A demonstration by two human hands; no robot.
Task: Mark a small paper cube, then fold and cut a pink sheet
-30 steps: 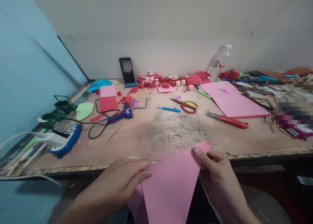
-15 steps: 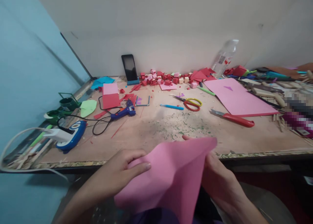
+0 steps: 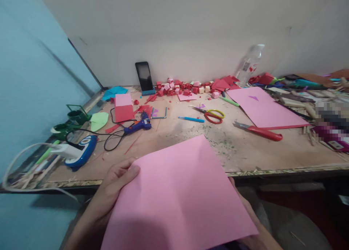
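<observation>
pink sheet (image 3: 177,195) held flat between both hands

left hand (image 3: 116,186) grips its left edge, thumb on top; right hand (image 3: 255,231) is mostly hidden beneath it, grip unclear. table (image 3: 272,151) just beyond.

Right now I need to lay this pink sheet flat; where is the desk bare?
The bare patch is the front middle of the desk, bordered by the blue glue gun, the scissors, the red-handled knife and the near edge. The back wall strip of red cubes and the right end are crowded.
</observation>
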